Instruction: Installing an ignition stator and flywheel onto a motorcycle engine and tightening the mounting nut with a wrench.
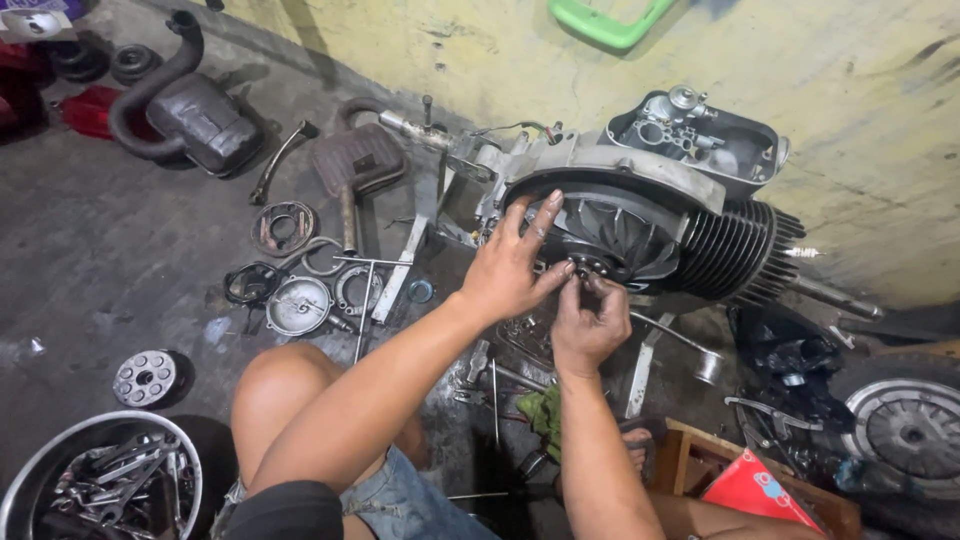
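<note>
A scooter engine point(640, 190) lies on the concrete floor, its black fan flywheel point(622, 232) facing me and a finned cylinder point(735, 252) to the right. My left hand point(512, 265) rests on the flywheel with fingers spread, thumb near the centre hub. My right hand point(588, 322) pinches a small nut-like part point(583, 268) at the hub with its fingertips. My bare knee point(275, 385) sits at lower left.
A bowl of wrenches point(100, 480) stands at bottom left. Round covers, rings and a gear point(145, 378) are scattered left of the engine. An exhaust muffler point(195, 115) lies at the back. A wheel hub point(905, 425) and a red packet point(760, 490) are at right.
</note>
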